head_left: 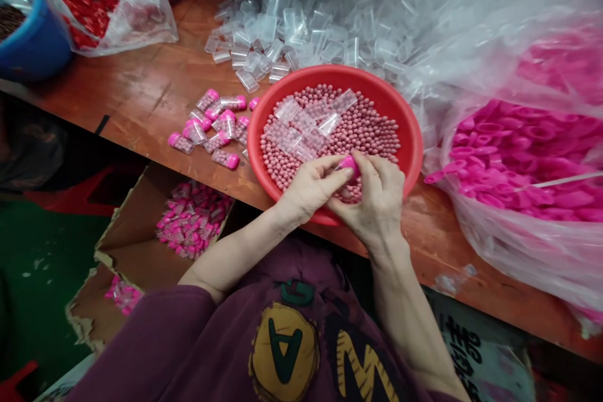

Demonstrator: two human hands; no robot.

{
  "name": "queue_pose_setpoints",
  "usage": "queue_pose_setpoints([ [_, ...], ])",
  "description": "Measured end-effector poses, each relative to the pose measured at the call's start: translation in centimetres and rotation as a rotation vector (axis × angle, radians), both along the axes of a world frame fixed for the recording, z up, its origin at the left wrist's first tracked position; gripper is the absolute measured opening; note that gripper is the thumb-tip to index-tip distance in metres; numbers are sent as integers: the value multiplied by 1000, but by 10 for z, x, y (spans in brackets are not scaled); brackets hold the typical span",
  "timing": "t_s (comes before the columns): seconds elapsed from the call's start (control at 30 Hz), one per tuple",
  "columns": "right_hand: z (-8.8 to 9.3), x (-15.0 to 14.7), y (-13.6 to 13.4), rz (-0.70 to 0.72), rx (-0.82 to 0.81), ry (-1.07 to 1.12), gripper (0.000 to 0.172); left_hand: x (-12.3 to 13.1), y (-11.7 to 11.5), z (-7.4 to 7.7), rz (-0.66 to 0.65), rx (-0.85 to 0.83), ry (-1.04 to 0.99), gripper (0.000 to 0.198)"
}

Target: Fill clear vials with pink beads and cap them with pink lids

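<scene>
Well, from the head view, the person's left hand (304,191) and right hand (379,201) meet over the near side of a red basin (413,132). The fingers of both are pinched in close around a small pink cap (349,166) — what sits beneath it is mostly hidden by them. Pale pink beads (381,132) fill the basin's bottom, with clear tubes (301,119) lying on top. Left of it, capped tubes of beads (221,129) lie scattered on the table (141,88); beyond spreads a heap of empty tubes (287,25) — and a plastic bag (509,245) of bright pink pieces (518,163) slumps to the right.
</scene>
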State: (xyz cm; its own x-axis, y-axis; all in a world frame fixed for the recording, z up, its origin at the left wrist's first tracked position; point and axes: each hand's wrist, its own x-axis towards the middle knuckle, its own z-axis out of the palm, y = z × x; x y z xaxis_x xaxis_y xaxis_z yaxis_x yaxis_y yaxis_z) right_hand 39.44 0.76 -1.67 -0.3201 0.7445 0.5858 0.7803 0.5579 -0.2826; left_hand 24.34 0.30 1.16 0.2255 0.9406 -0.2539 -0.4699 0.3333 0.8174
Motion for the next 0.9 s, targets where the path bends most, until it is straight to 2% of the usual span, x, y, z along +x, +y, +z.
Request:
queue_pose_setpoints([
  [0.07,1,2,2,93,-19,30,83,-6,-5,6,111,84,106,37],
  [0.13,2,6,3,141,-63,132,89,-29,-5,9,287,226,270,34],
  [0.17,3,9,3,129,-97,207,84,-47,-1,8,391,313,367,33],
  [0.2,4,12,4,100,-136,283,72,-69,6,6,507,404,469,32],
  [0.27,7,17,10,40,-230,379,43,-117,27,-4,702,478,725,37],
  [0.33,12,17,23,39,-284,344,26,-156,50,-14,798,483,982,47],
  [0.4,18,11,46,71,-290,166,26,-171,68,-18,826,506,1127,50],
  [0.47,24,0,74,87,-296,-108,34,-158,77,-14,738,590,1177,42],
  [0.53,29,-13,101,90,-331,-407,45,-128,80,-4,578,678,1121,28],
  [0.6,32,-22,121,110,-356,-617,51,-95,79,5,420,675,957,20],
  [0.67,32,-26,132,103,-364,-683,49,-71,78,8,310,588,779,20],
  [0.77,31,-18,128,31,-389,-510,41,-54,80,1,248,428,667,20],
  [0.9,33,0,96,79,-546,52,32,-41,76,-9,167,288,643,38],
])
